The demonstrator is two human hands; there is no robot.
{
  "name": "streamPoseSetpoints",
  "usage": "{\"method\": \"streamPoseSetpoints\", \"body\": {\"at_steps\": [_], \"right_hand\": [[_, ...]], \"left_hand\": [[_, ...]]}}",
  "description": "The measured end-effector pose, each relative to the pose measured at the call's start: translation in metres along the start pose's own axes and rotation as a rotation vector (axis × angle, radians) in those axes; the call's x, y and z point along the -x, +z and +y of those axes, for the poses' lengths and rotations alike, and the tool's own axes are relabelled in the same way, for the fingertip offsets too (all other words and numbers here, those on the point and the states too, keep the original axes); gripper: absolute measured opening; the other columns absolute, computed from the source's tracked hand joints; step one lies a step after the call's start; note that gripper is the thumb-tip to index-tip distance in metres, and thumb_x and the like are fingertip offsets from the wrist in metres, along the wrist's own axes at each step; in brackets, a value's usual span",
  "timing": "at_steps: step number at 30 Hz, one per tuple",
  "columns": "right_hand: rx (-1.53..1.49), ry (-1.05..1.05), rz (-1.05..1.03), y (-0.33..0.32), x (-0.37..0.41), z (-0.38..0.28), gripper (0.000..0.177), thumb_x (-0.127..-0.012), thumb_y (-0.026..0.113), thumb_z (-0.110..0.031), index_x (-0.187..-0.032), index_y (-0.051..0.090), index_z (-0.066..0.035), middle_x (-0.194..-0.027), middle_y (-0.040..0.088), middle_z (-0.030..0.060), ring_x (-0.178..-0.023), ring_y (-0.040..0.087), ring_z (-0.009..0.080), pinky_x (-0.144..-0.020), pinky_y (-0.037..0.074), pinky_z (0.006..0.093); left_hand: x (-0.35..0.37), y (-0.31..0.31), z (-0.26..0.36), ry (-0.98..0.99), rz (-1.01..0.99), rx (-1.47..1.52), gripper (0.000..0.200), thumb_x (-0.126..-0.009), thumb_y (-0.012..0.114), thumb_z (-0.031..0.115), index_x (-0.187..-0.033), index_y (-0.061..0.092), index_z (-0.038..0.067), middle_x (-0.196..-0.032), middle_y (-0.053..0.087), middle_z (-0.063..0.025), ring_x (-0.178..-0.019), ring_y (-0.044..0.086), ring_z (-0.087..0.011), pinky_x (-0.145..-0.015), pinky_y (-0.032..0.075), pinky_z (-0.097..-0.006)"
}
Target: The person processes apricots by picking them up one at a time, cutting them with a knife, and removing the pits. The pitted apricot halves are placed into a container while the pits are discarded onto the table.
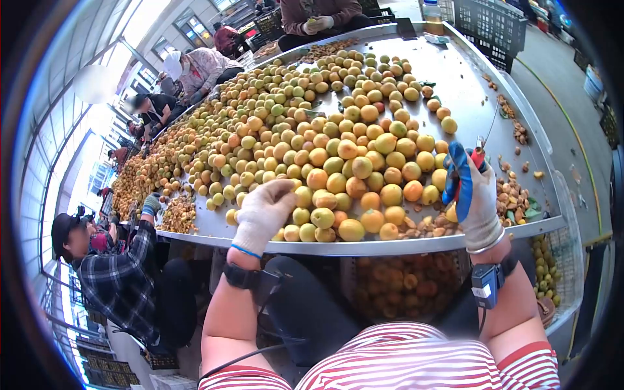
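Observation:
My left hand [265, 209], in a pale glove, is at the near edge of the fruit pile. Its bent fingers lie beside yellow-orange fruits [301, 216], with the thumb a little apart and no fruit visibly held. On the right, my right hand [473, 195] wears a pale glove with blue on the fingers. Those fingers are wrapped round a red-handled tool [478, 156], whose thin tip points up. A fruit piece [451, 212] shows beside that hand, but whether it is gripped is unclear.
The metal table [403, 246] has a raised rim. Split pieces and scraps [513, 198] lie right of my right hand. A crate of fruit pieces [406, 286] is below. One person [120, 279] works at left; others are farther back. Dark crates [491, 29] stand behind.

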State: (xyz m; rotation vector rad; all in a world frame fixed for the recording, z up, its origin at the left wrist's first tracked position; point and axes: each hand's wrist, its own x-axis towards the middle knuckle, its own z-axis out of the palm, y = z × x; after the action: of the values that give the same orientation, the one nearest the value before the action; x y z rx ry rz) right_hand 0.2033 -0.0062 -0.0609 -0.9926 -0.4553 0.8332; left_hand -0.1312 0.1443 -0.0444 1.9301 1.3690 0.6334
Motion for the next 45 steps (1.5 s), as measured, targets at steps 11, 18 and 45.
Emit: {"method": "streamPoseSetpoints", "body": {"at_steps": [11, 18, 45], "right_hand": [[0.138, 0.032, -0.003, 0.0, -0.002, 0.003, 0.022, -0.093, 0.076, -0.028, -0.093, 0.065, -0.009, -0.064, 0.057, -0.0022, -0.043, 0.05, 0.0066, -0.038, 0.039, 0.0235], [0.19, -0.013, -0.041, -0.001, -0.002, 0.011, 0.023, -0.095, 0.074, -0.027, -0.09, 0.065, -0.007, -0.06, 0.055, -0.0013, -0.042, 0.05, 0.0076, -0.036, 0.038, 0.0242], [0.16, 0.073, -0.144, 0.001, 0.002, 0.008, 0.021, -0.097, 0.07, -0.025, -0.09, 0.065, -0.007, -0.065, 0.058, -0.0029, -0.045, 0.051, 0.0054, -0.039, 0.038, 0.0223]], "left_hand": [[0.017, 0.03, 0.046, 0.067, -0.218, -0.752, 0.069, -0.063, 0.089, 0.048, -0.113, 0.063, 0.008, -0.096, 0.069, -0.0104, -0.091, 0.069, -0.0276, -0.081, 0.055, -0.038], [0.014, 0.016, 0.04, 0.053, -0.277, -0.593, 0.061, -0.068, 0.086, 0.037, -0.116, 0.065, 0.004, -0.097, 0.071, -0.0104, -0.088, 0.07, -0.0232, -0.082, 0.056, -0.0336], [0.058, 0.035, 0.082, -0.036, -0.863, 1.294, 0.071, -0.101, 0.051, 0.056, -0.139, 0.047, -0.004, -0.111, 0.068, -0.0188, -0.09, 0.071, -0.0325, -0.08, 0.057, -0.0443]]}}
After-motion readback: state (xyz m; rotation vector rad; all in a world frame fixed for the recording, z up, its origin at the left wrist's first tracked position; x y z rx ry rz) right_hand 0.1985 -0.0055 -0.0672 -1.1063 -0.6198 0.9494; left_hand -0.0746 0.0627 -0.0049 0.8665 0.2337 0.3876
